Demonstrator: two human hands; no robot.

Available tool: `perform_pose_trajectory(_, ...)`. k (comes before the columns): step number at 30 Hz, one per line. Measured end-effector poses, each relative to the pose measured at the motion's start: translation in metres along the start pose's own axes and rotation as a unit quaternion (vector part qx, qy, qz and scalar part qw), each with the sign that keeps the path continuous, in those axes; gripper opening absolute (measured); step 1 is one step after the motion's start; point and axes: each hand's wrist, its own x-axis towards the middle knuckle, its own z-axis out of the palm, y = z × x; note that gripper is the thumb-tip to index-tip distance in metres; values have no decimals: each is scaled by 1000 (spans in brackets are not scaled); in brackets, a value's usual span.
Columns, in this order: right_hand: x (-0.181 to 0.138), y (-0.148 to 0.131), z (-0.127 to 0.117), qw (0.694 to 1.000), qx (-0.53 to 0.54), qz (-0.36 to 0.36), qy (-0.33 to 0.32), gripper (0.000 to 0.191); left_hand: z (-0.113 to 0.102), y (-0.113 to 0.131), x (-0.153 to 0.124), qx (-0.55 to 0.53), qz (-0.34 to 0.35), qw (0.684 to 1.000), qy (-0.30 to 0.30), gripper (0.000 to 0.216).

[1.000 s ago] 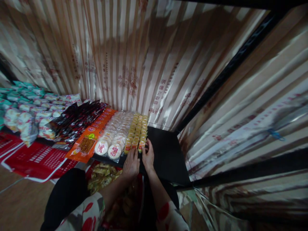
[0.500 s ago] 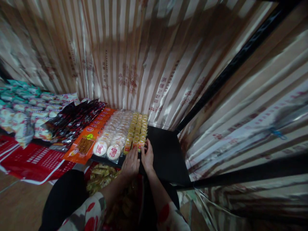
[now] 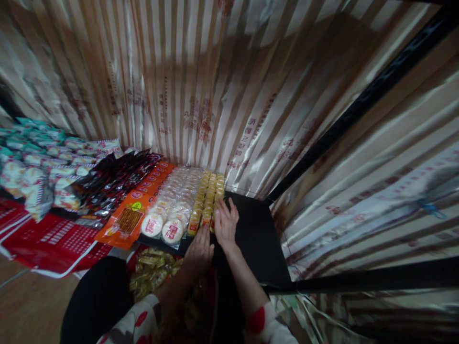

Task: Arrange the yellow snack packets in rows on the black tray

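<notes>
Three neat rows of small yellow plastic packets (image 3: 208, 200) line the flat black shelf (image 3: 260, 239), right hand (image 3: 225, 223) unclenched alongside, left hand (image 3: 198, 249) of untellable grip, while loose golden wrapped packets (image 3: 152, 268) below seem left to arrange.

Head view, facing forward and down, left hand (image 3: 198, 249), right hand (image 3: 226, 222) near

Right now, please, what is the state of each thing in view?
Small yellow plastic packets: in three rows
Left hand: fingers extended at their front
Right hand: open beside them
Round white crackers in clear plastic: two rows
Flat orange plastic packet: printed side up
Shiny dark packets: piled overlapping
Green and white packets: bunched
Loose yellow packets below: heaped
</notes>
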Motion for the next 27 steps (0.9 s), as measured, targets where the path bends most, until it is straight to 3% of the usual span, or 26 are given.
perform_pose_trajectory(4,34,-11,7,994,-27,-47,-96,38,-2,0,1,1,0,1000,-6,57)
perform_pose_trajectory(8,48,-13,14,987,-24,-61,-143,37,-2,0,2,-1,3,1000,-19,56)
perform_pose_trajectory(12,48,-3,11,991,-12,-38,-128,44,-2,0,3,-11,3,999,-35,54)
perform_pose_trajectory(16,39,19,10,994,1,90,-56,61,-2,0,2,-22,-6,999,-43,54)
perform_pose_trajectory(19,30,30,14,989,8,135,-60,67,-1,0,1,-24,-3,999,-38,57)
perform_pose_trajectory(23,31,26,16,991,-29,112,-71,63,-2,0,1,-20,-5,999,-40,59)
perform_pose_trajectory(27,54,12,15,984,-85,46,-150,56,-6,1,2,-23,-6,999,-49,59)
